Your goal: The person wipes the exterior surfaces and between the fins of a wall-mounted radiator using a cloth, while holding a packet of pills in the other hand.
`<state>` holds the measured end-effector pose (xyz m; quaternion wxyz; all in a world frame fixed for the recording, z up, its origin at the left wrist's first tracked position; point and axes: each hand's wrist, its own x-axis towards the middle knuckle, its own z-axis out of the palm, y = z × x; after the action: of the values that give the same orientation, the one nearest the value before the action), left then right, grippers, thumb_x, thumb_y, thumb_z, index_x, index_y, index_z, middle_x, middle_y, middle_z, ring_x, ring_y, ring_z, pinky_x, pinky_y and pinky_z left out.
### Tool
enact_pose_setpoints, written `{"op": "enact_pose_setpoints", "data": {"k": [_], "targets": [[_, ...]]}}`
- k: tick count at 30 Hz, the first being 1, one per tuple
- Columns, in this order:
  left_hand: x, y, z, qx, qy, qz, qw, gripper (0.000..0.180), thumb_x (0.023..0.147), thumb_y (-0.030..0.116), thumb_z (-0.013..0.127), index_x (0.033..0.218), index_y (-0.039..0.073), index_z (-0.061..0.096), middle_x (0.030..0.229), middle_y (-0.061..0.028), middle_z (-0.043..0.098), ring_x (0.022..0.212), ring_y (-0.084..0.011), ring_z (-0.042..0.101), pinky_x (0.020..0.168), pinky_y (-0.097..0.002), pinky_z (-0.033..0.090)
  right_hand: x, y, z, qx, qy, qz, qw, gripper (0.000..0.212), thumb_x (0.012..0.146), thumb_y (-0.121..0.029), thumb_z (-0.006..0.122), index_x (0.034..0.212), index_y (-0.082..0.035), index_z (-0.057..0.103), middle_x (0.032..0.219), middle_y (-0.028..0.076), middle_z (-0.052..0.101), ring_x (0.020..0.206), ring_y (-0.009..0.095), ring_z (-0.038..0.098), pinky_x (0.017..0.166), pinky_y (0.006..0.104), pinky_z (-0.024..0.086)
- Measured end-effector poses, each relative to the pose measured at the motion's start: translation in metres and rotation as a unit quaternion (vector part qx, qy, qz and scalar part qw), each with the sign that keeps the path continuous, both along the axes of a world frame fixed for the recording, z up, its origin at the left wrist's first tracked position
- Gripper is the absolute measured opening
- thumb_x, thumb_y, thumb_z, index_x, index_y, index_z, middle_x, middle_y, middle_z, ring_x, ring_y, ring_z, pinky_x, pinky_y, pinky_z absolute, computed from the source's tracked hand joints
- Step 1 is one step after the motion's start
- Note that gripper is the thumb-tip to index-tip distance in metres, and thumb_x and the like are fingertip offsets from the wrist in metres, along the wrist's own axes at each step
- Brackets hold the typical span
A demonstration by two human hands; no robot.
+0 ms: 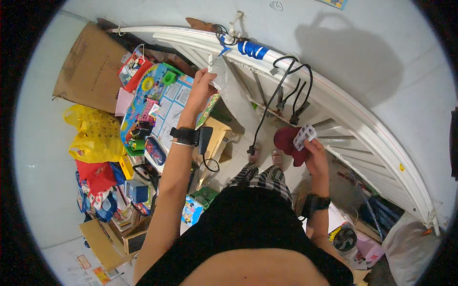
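Note:
My left hand (202,85) reaches up beside the white railing, its fingers closed on a thin white strip (211,63). A clear plastic sheet (226,88) hangs close to it. On the right, my right hand (316,153) is closed around a silvery blister pack (304,137) and a dark red cloth item (286,140), perhaps a cap. Black cables (286,90) dangle from the railing between my hands; one hangs down to a black plug (251,150).
A white slatted railing (334,90) leans along the wall, wrapped in blue tape (253,50). At left, a colourful toy-covered table (162,114), a cardboard box (93,66) and a yellow bag (95,133) stand close together. Behind my right arm sits a small black fan (345,238).

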<state>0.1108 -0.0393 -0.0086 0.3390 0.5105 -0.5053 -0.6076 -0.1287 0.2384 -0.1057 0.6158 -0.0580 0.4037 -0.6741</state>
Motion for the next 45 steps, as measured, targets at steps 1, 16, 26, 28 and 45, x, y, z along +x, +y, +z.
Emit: {"op": "enact_pose_setpoints", "data": {"k": [1, 16, 26, 28, 45], "targets": [[-0.001, 0.002, 0.002, 0.000, 0.003, -0.013, 1.000, 0.031, 0.079, 0.022, 0.050, 0.105, 0.005, 0.044, 0.093, -0.0052, 0.052, 0.081, -0.0148, 0.052, 0.069, -0.0305, 0.045, 0.000, -0.002, -0.005, -0.002, -0.003, 0.004, 1.000, 0.025, 0.082, -0.009, 0.058, 0.104, 0.002, 0.056, 0.098, 0.007, 0.060, 0.088, 0.018, 0.057, 0.081, 0.0313, 0.044], [0.008, 0.005, 0.029, 0.013, -0.014, -0.085, 0.996, 0.033, 0.084, 0.015, 0.047, 0.114, -0.001, 0.049, 0.099, -0.0041, 0.058, 0.085, -0.0121, 0.057, 0.073, -0.0271, 0.047, -0.008, 0.010, -0.018, 0.033, 0.003, -0.008, 0.999, 0.029, 0.083, -0.010, 0.056, 0.108, 0.003, 0.054, 0.098, 0.010, 0.061, 0.088, 0.021, 0.060, 0.080, 0.0340, 0.047], [0.021, -0.004, 0.017, 0.035, -0.014, -0.088, 0.995, 0.039, 0.086, 0.015, 0.048, 0.123, 0.001, 0.044, 0.102, -0.0037, 0.057, 0.087, -0.0106, 0.055, 0.076, -0.0250, 0.045, -0.009, 0.001, -0.019, 0.046, 0.035, 0.094, 0.994, 0.026, 0.078, -0.010, 0.059, 0.101, 0.001, 0.059, 0.092, 0.008, 0.063, 0.082, 0.017, 0.060, 0.076, 0.0280, 0.046], [0.018, -0.004, 0.020, 0.028, -0.028, -0.108, 0.993, 0.040, 0.086, 0.015, 0.047, 0.124, 0.002, 0.043, 0.104, -0.0036, 0.057, 0.087, -0.0104, 0.055, 0.077, -0.0250, 0.044, -0.007, -0.004, -0.022, 0.049, 0.049, 0.125, 0.990, 0.024, 0.076, -0.009, 0.059, 0.099, 0.001, 0.060, 0.089, 0.006, 0.063, 0.079, 0.015, 0.059, 0.075, 0.0262, 0.045], [0.026, -0.014, 0.035, 0.054, -0.102, -0.138, 0.984, 0.042, 0.089, 0.016, 0.049, 0.128, 0.006, 0.041, 0.112, -0.0009, 0.054, 0.098, -0.0088, 0.050, 0.082, -0.0248, 0.041, -0.004, -0.017, 0.006, 0.061, 0.154, 0.275, 0.947, 0.022, 0.077, -0.015, 0.064, 0.091, 0.002, 0.061, 0.080, 0.001, 0.060, 0.073, 0.010, 0.053, 0.069, 0.0254, 0.044]]}}
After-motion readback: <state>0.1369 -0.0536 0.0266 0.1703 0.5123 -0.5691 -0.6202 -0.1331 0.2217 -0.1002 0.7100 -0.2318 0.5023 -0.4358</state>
